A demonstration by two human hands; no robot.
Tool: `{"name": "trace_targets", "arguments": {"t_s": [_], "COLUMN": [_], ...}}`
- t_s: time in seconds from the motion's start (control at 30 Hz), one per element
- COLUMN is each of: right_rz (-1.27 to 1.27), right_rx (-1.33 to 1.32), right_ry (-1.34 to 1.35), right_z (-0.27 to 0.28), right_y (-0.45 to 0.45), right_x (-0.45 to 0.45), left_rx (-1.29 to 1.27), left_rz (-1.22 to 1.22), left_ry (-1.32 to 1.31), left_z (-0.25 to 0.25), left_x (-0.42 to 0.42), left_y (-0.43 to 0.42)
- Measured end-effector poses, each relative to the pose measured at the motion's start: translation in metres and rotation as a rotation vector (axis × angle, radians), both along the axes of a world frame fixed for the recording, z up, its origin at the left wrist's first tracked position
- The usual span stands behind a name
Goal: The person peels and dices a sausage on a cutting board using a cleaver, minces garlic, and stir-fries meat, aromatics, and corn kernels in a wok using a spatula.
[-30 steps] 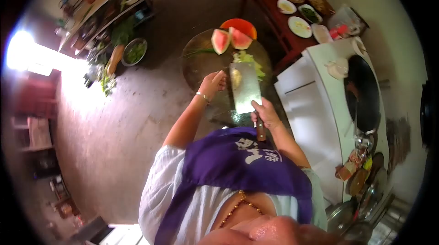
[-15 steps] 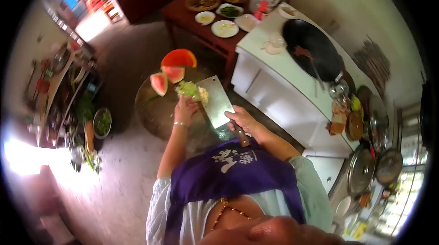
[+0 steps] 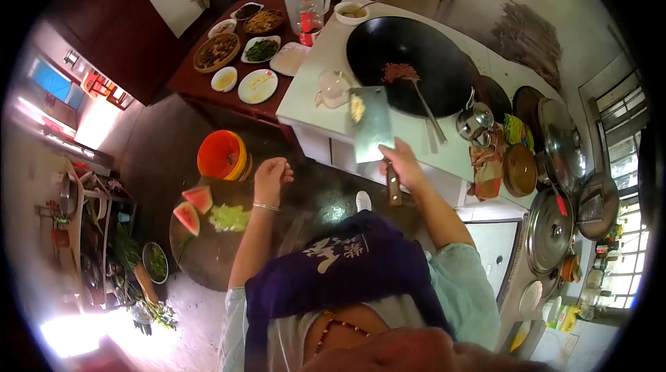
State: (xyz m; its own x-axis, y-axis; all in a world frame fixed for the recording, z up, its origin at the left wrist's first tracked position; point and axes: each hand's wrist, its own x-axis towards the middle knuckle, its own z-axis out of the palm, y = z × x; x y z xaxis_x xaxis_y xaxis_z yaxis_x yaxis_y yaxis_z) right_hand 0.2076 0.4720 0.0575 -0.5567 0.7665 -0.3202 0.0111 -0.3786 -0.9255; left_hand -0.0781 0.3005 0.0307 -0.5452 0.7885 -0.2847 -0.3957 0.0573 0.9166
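My right hand [image 3: 404, 164] grips the wooden handle of a cleaver [image 3: 374, 129], its broad blade raised at the white counter's near edge. Pale yellow chopped bits [image 3: 357, 109], perhaps garlic, lie on the blade. Beyond it, a black wok [image 3: 374, 39] holds dark reddish minced food [image 3: 397, 71] and a long-handled spatula [image 3: 424, 105]. My left hand [image 3: 272, 179] is in the air with fingers curled in, nothing visible in them. To its lower left, a round chopping board [image 3: 208, 261] bears chopped light-green vegetable [image 3: 229, 218] and two watermelon pieces [image 3: 187, 218].
An orange-red bucket [image 3: 244, 164] stands behind the board. On the white counter [image 3: 312, 84] are a clear lidded container [image 3: 333, 86], a bowl with a spoon [image 3: 352, 14] and a kettle [image 3: 475, 122]. Several filled dishes and a plastic jug [image 3: 305, 1] occupy the red table [image 3: 182, 80].
My view has turned toward the counter. The cleaver, now carrying the chopped bits, has risen from the board toward the wok. My left hand has left the chopped greens and curled up.
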Motion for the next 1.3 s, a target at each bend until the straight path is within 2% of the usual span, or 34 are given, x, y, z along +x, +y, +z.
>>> {"name": "trace_targets", "arguments": {"t_s": [0.03,0.07,0.17,0.2,0.3,0.37,0.43,0.5,0.6,0.7,0.83,1.0,1.1,1.13,1.17,1.23,1.3], "right_rz": [-0.09,-0.106,-0.225,-0.256,-0.306,-0.277,-0.223,-0.215,-0.152,-0.274,-0.206,-0.23,-0.354,-0.416,-0.479,-0.556,-0.615], "right_rx": [-0.001,0.049,0.146,0.105,0.015,-0.016,-0.026,-0.042,0.05,-0.08,-0.142,-0.2,-0.205,-0.162,-0.117,-0.032,0.021], "right_ry": [0.032,-0.064,-0.119,-0.153,-0.217,-0.212,-0.247,-0.248,-0.275,-0.148,-0.048,-0.067,-0.021,-0.031,-0.042,-0.083,-0.103], "right_z": [0.001,0.007,0.013,0.015,0.014,0.003,-0.019,-0.018,-0.018,-0.012,0.007,0.019,0.057,0.072,0.089,0.113,0.126], "right_y": [0.027,0.057,0.145,0.173,0.248,0.287,0.321,0.333,0.345,0.344,0.337,0.319,0.272,0.252,0.231,0.185,0.143], "right_x": [0.007,0.018,0.036,0.037,0.039,0.041,0.046,0.048,0.055,0.055,0.062,0.09,0.114,0.123,0.132,0.153,0.173], "left_rx": [-0.003,-0.035,-0.041,0.008,0.072,0.153,0.221,0.018,-0.096,-0.098,0.013,-0.089,-0.338,-0.292,-0.12,-0.173,0.385], "left_rz": [-0.027,-0.078,-0.202,-0.217,-0.339,-0.361,-0.567,-0.824,-0.982,-1.051,-1.104,-1.063,-1.172,-1.081,-0.891,-0.907,-0.392], "left_ry": [0.02,0.047,0.148,0.198,0.572,1.185,1.256,1.704,1.901,2.016,2.082,2.066,2.084,2.004,1.934,1.887,1.786], "left_z": [0.011,0.018,0.021,0.025,0.033,0.047,0.041,0.045,0.041,0.037,0.02,0.01,0.028,0.015,0.021,0.054,0.052], "left_x": [0.01,0.018,0.036,0.045,0.065,0.078,0.089,0.102,0.126,0.149,0.153,0.15,0.157,0.154,0.156,0.163,0.163], "left_y": [0.023,0.049,0.126,0.154,0.246,0.312,0.378,0.428,0.479,0.499,0.517,0.547,0.561,0.574,0.576,0.592,0.601]}}
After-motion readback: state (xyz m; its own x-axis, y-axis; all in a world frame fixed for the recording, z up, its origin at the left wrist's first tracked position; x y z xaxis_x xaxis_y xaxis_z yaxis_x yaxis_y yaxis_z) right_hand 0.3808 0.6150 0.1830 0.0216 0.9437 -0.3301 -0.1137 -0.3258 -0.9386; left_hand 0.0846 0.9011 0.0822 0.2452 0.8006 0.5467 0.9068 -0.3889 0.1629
